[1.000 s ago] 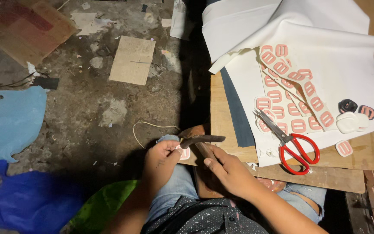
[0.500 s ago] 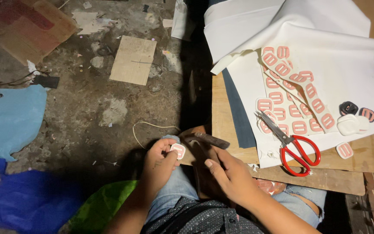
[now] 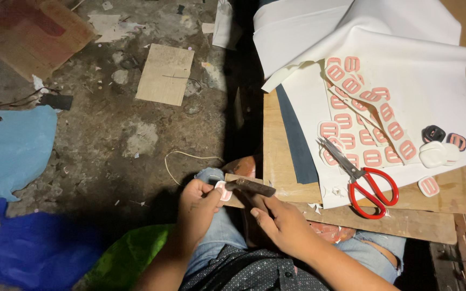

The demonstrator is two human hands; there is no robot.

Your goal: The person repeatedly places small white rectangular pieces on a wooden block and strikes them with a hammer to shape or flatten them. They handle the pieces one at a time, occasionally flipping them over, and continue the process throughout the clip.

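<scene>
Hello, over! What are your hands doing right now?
Left hand pinching small pink-and-white patch. Right hand gripping dark tool against it. Red scissors lying apart on white sheet.

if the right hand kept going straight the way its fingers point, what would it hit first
Probably the dark tool that the right hand already touches, then the small pink-and-white piece held by the left hand. Depth is hard to judge.

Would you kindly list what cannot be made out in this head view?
- Small pink piece: mostly covered by the left hand.
- Dark tool: its handle end is hidden in the right hand.
- Blue bag: blurred, cut by the frame edge.
- Knees: dim, under the wooden board.
</scene>
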